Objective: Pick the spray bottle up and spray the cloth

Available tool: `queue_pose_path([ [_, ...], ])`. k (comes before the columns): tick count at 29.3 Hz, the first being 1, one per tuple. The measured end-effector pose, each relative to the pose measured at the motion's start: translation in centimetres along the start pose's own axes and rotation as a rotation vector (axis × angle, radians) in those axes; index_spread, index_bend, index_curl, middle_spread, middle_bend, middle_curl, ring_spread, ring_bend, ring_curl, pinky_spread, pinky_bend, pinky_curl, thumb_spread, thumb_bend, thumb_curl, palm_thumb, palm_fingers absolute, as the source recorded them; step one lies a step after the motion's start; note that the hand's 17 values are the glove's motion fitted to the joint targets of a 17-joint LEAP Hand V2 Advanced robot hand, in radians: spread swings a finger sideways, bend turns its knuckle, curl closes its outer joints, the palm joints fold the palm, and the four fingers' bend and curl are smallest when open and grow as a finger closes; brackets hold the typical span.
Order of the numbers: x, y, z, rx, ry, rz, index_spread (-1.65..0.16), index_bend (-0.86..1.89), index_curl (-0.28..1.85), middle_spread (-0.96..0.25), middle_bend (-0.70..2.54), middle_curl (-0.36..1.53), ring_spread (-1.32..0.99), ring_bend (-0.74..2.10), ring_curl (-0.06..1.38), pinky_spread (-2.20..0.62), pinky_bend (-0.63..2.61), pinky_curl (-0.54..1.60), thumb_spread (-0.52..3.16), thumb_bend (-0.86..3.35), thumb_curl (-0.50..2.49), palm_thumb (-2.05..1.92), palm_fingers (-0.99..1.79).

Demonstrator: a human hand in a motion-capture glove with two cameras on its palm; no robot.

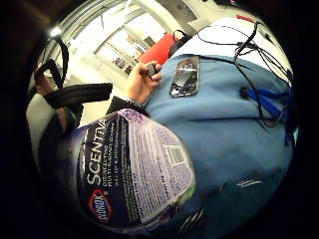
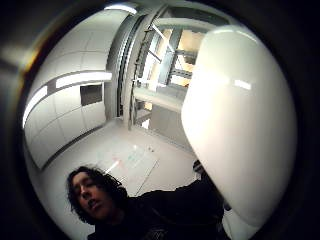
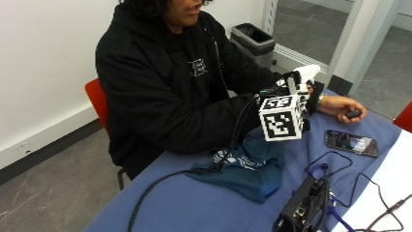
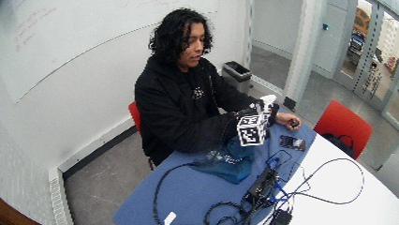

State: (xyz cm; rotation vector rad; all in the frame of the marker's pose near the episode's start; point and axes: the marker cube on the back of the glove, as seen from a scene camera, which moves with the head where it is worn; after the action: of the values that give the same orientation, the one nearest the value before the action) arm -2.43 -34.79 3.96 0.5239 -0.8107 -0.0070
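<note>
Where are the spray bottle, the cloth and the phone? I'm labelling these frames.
spray bottle (image 1: 134,174): little finger side palm view, on its printed label.
cloth (image 3: 248,171): outside view, on its folded teal middle.
phone (image 3: 351,143): outside view, on its screen.

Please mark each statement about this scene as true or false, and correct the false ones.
1. The spray bottle is lifted off the table, in the gloved right hand. True.
2. The cloth is red and hangs over the chair. False: it is dark teal and lies bunched on the blue table near the person.
3. A phone lies flat on the table. True.
4. The bare left hand rests flat and holds nothing. False: it holds a small dark object.
5. The bottle's label is plain white. False: in the little finger side palm view it is purple with printed text.
</note>
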Motion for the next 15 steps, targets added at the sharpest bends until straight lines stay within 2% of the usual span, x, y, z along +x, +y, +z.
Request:
queue_pose_path([
  [7,0.1,0.4,-0.8,-0.127,0.007,0.018,-0.28,0.11,0.47,-0.15,0.52,0.55,-0.18,0.74,0.5,-0.26,0.58,0.45,0.58,-0.03,0.77,1.05,1.21],
  [10,0.2,1.1,-1.8,-0.21,0.096,0.051,-0.25,0.16,0.47,-0.1,0.56,0.55,-0.15,0.64,0.48,-0.15,0.38,0.4,0.71,-0.04,0.73,0.99,0.96],
  [13,0.2,1.5,-3.2,-0.244,0.228,0.068,-0.24,0.14,0.48,-0.06,0.5,0.53,-0.1,0.55,0.48,-0.05,0.35,0.42,0.79,-0.07,0.68,0.91,0.68],
  [15,0.0,1.5,-4.5,-0.235,0.337,0.068,-0.24,0.11,0.46,-0.04,0.47,0.52,-0.09,0.53,0.47,0.01,0.33,0.41,0.82,-0.07,0.65,0.86,0.62],
])
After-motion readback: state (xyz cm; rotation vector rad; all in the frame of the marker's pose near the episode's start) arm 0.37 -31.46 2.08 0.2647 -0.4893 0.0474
